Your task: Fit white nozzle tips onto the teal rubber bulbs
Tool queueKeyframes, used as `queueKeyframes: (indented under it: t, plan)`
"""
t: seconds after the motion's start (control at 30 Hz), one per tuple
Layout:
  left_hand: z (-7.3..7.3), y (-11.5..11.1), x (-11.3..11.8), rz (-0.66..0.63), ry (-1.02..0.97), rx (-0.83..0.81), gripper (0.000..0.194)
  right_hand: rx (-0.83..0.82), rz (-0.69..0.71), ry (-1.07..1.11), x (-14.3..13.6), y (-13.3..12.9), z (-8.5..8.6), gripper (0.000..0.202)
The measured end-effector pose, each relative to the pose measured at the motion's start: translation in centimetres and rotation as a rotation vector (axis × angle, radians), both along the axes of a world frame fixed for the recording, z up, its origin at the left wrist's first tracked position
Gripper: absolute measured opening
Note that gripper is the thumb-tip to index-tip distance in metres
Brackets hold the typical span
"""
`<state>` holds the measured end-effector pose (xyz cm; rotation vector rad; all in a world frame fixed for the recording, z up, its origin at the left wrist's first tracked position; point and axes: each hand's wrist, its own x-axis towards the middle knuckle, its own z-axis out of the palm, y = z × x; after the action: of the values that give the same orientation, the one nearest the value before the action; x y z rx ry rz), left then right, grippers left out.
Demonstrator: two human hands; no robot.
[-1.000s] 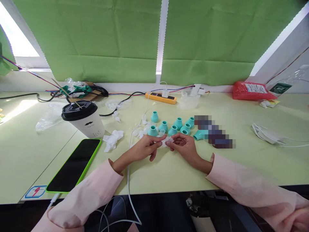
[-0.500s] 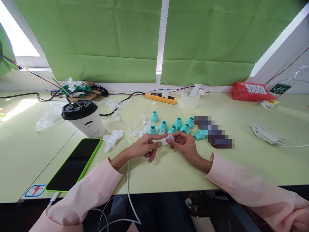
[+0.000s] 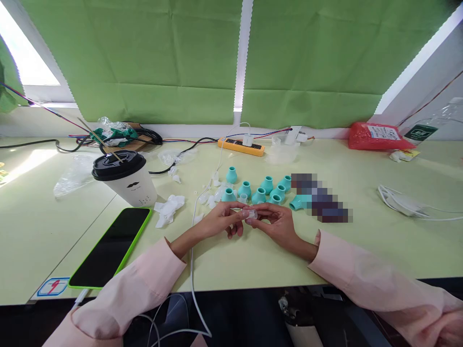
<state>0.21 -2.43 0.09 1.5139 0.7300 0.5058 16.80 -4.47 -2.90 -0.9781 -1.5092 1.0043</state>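
Note:
Between my two hands, over the front middle of the table, is a small clear plastic piece (image 3: 251, 214). My left hand (image 3: 226, 219) pinches its left end between thumb and fingers. At its right side, the fingertips of my right hand (image 3: 277, 224) close on it. Just beyond the hands stand several teal bulb-shaped pieces (image 3: 259, 195), with a teal piece lying on its side (image 3: 297, 202) to their right. Small translucent parts (image 3: 217, 193) lie loosely to the left of the teal pieces.
A white cup with black lid (image 3: 132, 180) and a green-edged phone (image 3: 110, 248) are at left. A white cable (image 3: 192, 260) crosses the table beside my left hand. Behind are an orange power strip (image 3: 240, 147) and a red package (image 3: 378, 137); a face mask (image 3: 401, 201) lies right.
Both hands have come together around the clear piece, which now lies sideways. My left hand has moved slightly right and its pointing finger has bent onto the piece.

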Motion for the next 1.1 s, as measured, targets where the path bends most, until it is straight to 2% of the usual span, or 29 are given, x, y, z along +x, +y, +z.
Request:
queueKeyframes:
  t: [0.5, 0.7, 1.1]
  plan:
    - [-0.36, 0.17, -0.13, 0.036, -0.182, -0.099, 0.028, -0.028, 0.089, 0.042, -0.11, -0.23, 0.13, 0.022]
    - [0.05, 0.14, -0.25, 0.023, -0.188, -0.160, 0.029, 0.056, 0.057, -0.009, 0.08, -0.14, -0.10, 0.019]
    - [-0.71, 0.40, -0.25, 0.039, -0.180, -0.121, 0.041, 0.149, 0.014, -0.043, 0.00, -0.25, 0.03, 0.017]
